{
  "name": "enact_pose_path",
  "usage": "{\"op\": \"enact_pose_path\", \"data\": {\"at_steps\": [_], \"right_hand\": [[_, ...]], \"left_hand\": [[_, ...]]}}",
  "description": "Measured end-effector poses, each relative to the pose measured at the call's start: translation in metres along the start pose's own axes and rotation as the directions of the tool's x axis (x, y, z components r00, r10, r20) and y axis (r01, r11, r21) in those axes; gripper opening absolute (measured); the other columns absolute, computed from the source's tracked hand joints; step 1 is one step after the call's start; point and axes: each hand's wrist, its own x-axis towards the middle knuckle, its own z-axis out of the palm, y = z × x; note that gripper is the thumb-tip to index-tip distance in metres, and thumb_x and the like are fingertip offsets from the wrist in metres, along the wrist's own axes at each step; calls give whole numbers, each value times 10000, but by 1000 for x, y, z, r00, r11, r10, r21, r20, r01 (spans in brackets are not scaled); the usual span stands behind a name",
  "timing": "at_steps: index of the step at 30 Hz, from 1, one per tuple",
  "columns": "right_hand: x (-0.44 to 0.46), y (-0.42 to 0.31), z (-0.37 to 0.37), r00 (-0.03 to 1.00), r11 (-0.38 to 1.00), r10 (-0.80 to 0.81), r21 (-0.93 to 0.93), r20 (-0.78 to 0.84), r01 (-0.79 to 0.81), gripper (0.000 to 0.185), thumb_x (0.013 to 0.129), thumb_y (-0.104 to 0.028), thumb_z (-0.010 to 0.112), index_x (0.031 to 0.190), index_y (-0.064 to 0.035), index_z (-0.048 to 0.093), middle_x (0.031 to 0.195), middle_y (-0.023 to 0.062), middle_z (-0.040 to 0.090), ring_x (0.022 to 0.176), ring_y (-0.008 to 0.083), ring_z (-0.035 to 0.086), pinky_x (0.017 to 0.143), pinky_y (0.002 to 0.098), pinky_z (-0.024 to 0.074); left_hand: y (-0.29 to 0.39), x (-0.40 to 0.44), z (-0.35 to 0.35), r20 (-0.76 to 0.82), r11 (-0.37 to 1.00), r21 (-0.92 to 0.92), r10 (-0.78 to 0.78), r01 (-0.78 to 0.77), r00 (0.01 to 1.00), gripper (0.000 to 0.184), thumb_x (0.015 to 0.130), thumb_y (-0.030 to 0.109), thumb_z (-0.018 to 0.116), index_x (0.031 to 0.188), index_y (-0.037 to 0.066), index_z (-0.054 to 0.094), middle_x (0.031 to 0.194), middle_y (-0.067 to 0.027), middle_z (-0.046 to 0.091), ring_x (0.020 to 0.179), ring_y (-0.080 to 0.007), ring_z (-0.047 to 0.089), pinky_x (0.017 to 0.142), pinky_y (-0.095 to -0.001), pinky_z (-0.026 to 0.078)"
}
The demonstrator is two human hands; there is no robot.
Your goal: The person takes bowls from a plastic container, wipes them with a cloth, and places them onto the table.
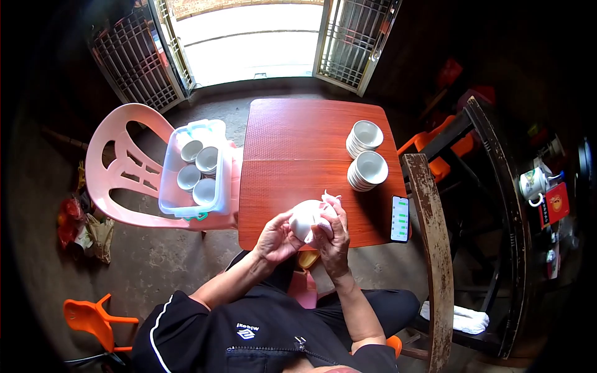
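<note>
- Bowl (300, 222): above the desk's (286, 143) near edge.
- Left hand (275, 239): fingers clamped on the bowl's side.
- Right hand (334, 244): fingers pressing a pale cloth (326, 229) to the bowl.
- Bowl stacks (369, 169), phone (400, 219): right side of the desk.
- Tub (166, 198) of bowls: left of the desk, on a chair (99, 158).

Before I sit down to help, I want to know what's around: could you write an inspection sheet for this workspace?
Surface: reddish table, no spill seen
Job's things: white bowl and cloth in hand; bowl stacks on the table; more bowls in a plastic tub
Clutter: phone near the right edge
Hands: left hand holds the white bowl, right hand the cloth against it
Cables: nothing seen on the table
Surroundings: pink chair under the tub, wooden chair at right, open doors beyond
</note>
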Motion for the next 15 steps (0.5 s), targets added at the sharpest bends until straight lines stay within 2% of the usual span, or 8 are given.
{"op": "enact_pose_path", "data": {"at_steps": [1,2,5,6,9,10,13,15], "right_hand": [[3,2,-1,998,998,-61,-5,23,61,357,841,-215,686,1160,-83,594,1364,226,412,1304,397,364,1108,472,256],[3,0,-1,998,998,-60,21,23,60,299,831,-240,689,1097,-114,637,1387,209,403,1333,398,326,1105,525,216],[9,-20,-13,989,901,-109,-412,98,140,255,836,-288,675,1034,-127,671,1414,187,388,1352,404,293,1092,572,175],[8,-17,-9,992,912,-112,-390,58,126,216,839,-316,661,977,-153,697,1415,176,399,1358,413,280,1075,607,148],[6,-3,-7,997,954,-81,-289,12,81,163,843,-270,657,955,-162,708,1392,187,426,1349,412,299,1071,599,172],[8,-8,-6,992,945,-125,-304,-3,118,140,852,-222,643,926,-121,707,1312,190,485,1298,413,360,1051,579,241],[9,-6,-7,988,935,-151,-322,20,149,145,882,-197,622,944,-94,703,1277,189,479,1241,375,419,1025,507,327],[9,-18,-9,991,990,131,-40,-38,-132,185,907,-221,601,968,-75,696,1274,189,459,1226,345,428,1010,454,357]], "left_hand": [[2,-1,1,17,997,-77,-25,26,1000,489,942,311,550,1284,-27,457,1214,-147,585,1096,-237,580,978,-381,459],[1,-1,2,-39,1000,3,2,-2,999,507,951,360,531,1290,-11,460,1236,-138,577,1104,-232,576,985,-385,454],[2,1,-3,-80,986,165,27,-14,996,481,960,353,515,1296,13,463,1244,-123,576,1118,-226,569,990,-391,451],[2,0,-1,-65,988,157,22,-11,998,469,965,329,511,1320,29,446,1258,-117,565,1130,-220,563,991,-394,451],[2,-3,-1,-1,978,207,-19,19,1000,505,939,280,562,1340,12,414,1280,-126,546,1156,-227,553,1022,-405,433],[2,-4,1,-1,970,244,5,-5,1000,513,934,275,567,1342,6,411,1282,-123,545,1159,-226,552,1024,-407,431],[6,-5,8,-10,951,301,77,-70,997,523,925,278,579,1333,-5,417,1281,-124,544,1149,-223,558,1026,-406,431],[9,-4,8,11,930,347,124,-121,992,522,919,272,591,1319,-21,427,1265,-126,551,1143,-228,560,1005,-400,448]]}}
